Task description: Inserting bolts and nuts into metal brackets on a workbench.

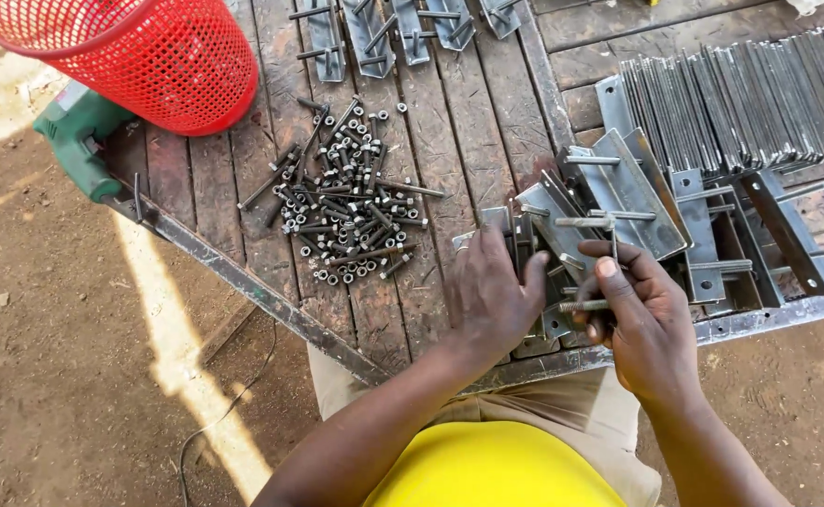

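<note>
A threaded bolt (583,305) is pinched between the fingers of the right hand (645,324); the left hand (489,299) is pressed flat, closed over a small metal bracket (532,225) at the bench edge (243,277). Loose bolts and nuts (348,202) lie just left. The bolt could be dropped off the edge if the pinch slackens.

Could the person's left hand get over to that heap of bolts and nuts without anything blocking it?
Probably yes. The left hand rests on a metal bracket, and only bare wooden table lies between it and the pile of bolts and nuts to its left.
</note>
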